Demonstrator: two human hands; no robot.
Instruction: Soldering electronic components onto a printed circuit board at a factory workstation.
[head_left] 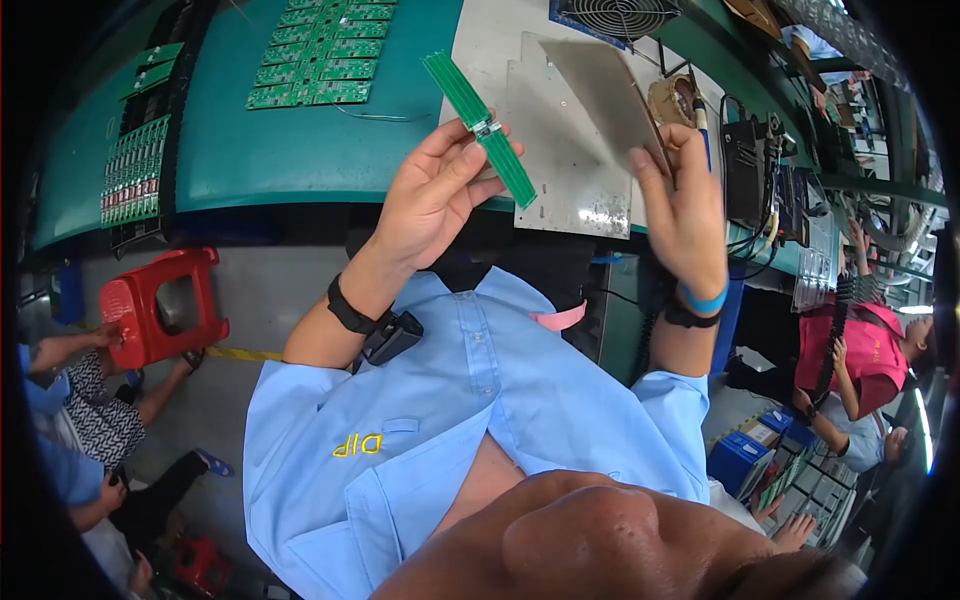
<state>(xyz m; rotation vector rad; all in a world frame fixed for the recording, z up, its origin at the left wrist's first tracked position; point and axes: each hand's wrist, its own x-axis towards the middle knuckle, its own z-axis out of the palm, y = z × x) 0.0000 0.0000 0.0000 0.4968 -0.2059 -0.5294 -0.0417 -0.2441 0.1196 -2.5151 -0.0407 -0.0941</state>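
green ribbed strip [466,98] pinched by left hand [432,195], flat plate [610,92] clamped by right hand [690,218]

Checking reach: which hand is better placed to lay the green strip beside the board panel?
Probably the left hand: it holds the green strip and is nearer the board panel; the right hand grips a plate.

An electronics assembly workshop; circuit boards [322,66] on a green bench [225,150]; co-workers [850,348] nearby

Circuit boards [322,62] on teal bench [235,165]
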